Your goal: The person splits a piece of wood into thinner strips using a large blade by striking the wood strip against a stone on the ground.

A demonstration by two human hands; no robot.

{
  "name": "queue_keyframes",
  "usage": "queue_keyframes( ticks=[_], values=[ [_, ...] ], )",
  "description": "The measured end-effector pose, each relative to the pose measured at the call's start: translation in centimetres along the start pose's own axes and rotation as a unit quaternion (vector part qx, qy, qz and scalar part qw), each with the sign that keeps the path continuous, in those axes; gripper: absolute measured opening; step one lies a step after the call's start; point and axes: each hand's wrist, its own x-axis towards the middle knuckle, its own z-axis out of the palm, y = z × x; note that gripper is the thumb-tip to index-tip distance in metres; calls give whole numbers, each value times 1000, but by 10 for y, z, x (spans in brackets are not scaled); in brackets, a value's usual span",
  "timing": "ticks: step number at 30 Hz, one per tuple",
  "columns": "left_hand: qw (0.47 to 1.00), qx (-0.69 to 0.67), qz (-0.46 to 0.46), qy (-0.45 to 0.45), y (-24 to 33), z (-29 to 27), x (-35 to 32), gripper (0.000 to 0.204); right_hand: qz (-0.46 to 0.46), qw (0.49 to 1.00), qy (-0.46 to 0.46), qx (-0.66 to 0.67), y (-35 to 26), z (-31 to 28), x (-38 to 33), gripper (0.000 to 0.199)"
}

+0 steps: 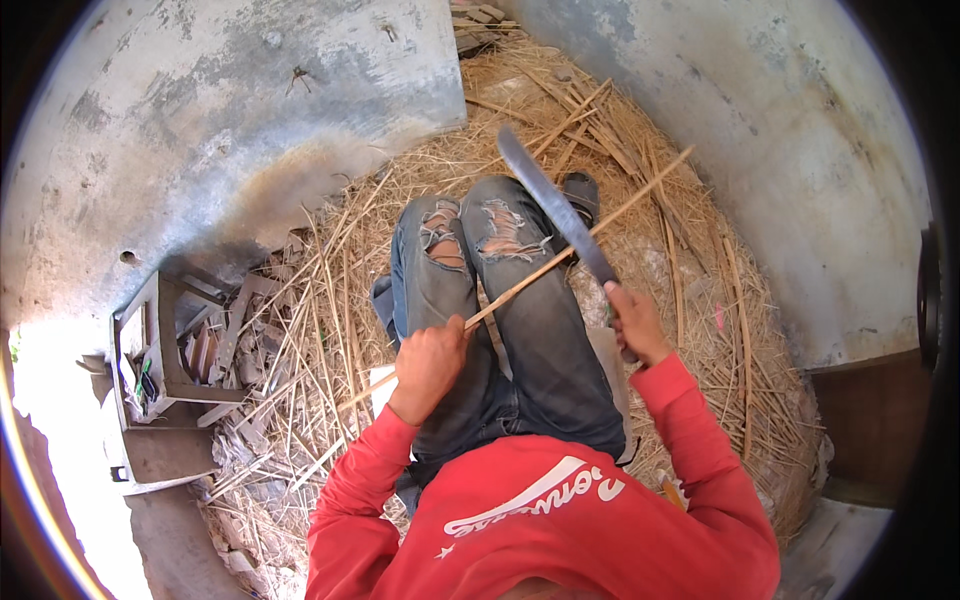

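Note:
My left hand [431, 366] is closed around a long, thin bamboo strip [530, 280], above my left thigh. The strip slants across my lap, its far end up to the right and its near end down past my left wrist. In my right hand [637, 322] is a machete [555, 203], gripped by its handle beyond my right thigh. Its dark, curved blade points away and to the left, crossing the strip in this view. Whether the blade touches the strip, I cannot tell. Most of the handle is hidden by my fingers.
Shavings and split strips [500, 85] litter the floor around my legs. More long strips [345, 270] lie to my left, beside a wooden frame [190, 345] like an overturned stool. Grey walls [250, 90] rise ahead and on the right [760, 130].

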Motion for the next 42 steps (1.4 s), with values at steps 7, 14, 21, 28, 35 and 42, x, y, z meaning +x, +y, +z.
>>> queue_keyframes(
  ticks=[7,14,21,28,35,42],
  values=[
    [998,-57,-11,2,22,0,16,34,12,986,74,150,-13,-33,49,52],
    [998,-57,-31,-2,26,6,21,34,-27,995,-65,-66,-8,29,-18,53],
    [1000,-13,-21,6,41,11,32,36,-10,985,99,140,-14,-29,65,53],
    [999,-6,-46,-27,49,9,33,35,2,999,-43,7,-6,15,-7,51],
    [997,-53,-54,-17,64,11,46,36,37,982,47,179,0,-21,55,51],
    [997,-48,-59,-9,66,11,61,38,18,990,-137,35,-8,16,-8,51]
  ],
)
